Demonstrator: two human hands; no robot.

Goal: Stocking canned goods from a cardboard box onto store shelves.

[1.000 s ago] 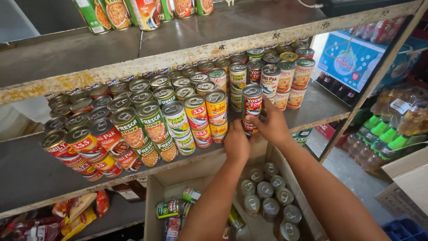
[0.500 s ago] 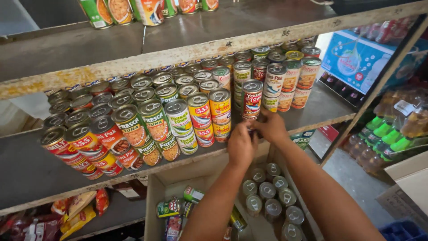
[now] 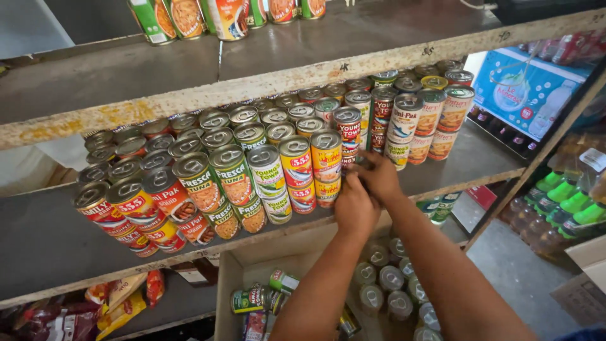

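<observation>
Hands: left hand (image 3: 355,208) and right hand (image 3: 379,177) reach together | grip on red can (image 3: 349,158): cannot tell

A single head-worn camera looks down and forward from above the person's arms, close to a worn shelf (image 3: 265,82) of stacked cans (image 3: 265,170). It faces the shelving at a tilt, taking in the cardboard box (image 3: 237,268) below.

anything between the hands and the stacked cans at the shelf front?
Nothing visible. Both the left hand and the right hand are already up against the red-labelled stacked cans on the shelf. The hands hide the lower can, so the exact grip cannot be told.
</observation>
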